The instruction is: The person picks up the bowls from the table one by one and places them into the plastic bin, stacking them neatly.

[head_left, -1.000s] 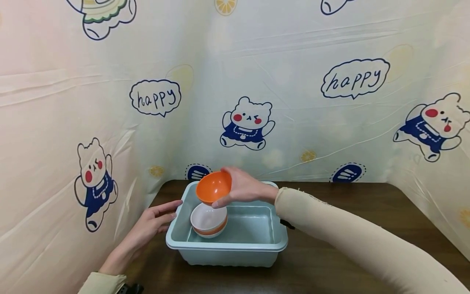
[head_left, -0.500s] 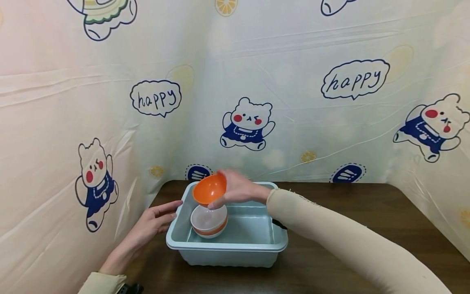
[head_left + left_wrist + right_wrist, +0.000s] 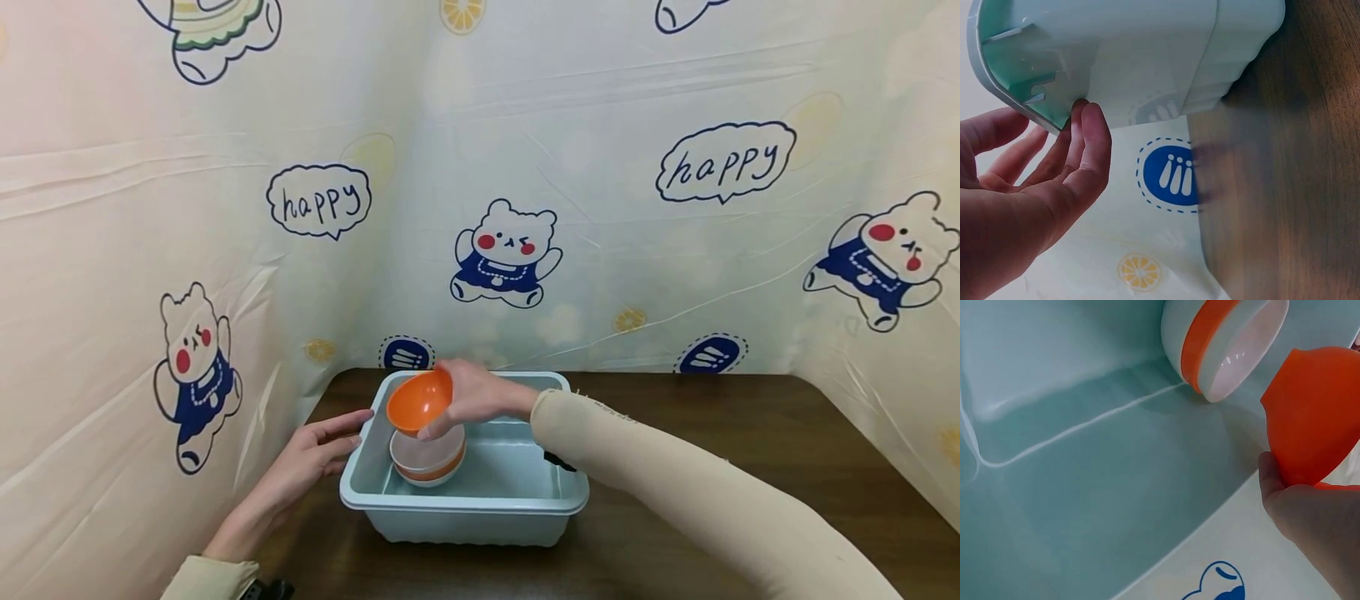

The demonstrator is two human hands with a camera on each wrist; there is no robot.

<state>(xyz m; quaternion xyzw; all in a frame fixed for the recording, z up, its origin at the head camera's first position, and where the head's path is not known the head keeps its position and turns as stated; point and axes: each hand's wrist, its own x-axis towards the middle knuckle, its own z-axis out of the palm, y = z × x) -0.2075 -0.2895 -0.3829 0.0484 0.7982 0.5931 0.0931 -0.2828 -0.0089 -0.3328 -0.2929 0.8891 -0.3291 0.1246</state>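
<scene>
My right hand (image 3: 480, 393) grips an orange bowl (image 3: 418, 404) by its side, tilted with its inside facing left and toward me. Held above the left part of a pale blue-green basin (image 3: 517, 467), the bowl overlaps a stack in the head view. That stack, standing inside the basin, has a white bowl (image 3: 438, 448) on top, an orange bowl (image 3: 438, 474) in the middle and white below. In the right wrist view, the orange bowl (image 3: 1316, 412) shows beside the stack. My left hand (image 3: 1035, 187) holds the basin's left rim, fingertips curled beneath it.
The basin stands on a dark brown wooden table (image 3: 697, 450). Around the back and sides hangs a pale cloth (image 3: 615, 233) printed with bears and "happy" bubbles. A dark watch-like band (image 3: 270, 589) sits at the left wrist.
My right hand has carried the orange bowl a little to the left and downward, closer over the stack. The left hand and the basin have stayed in place.
</scene>
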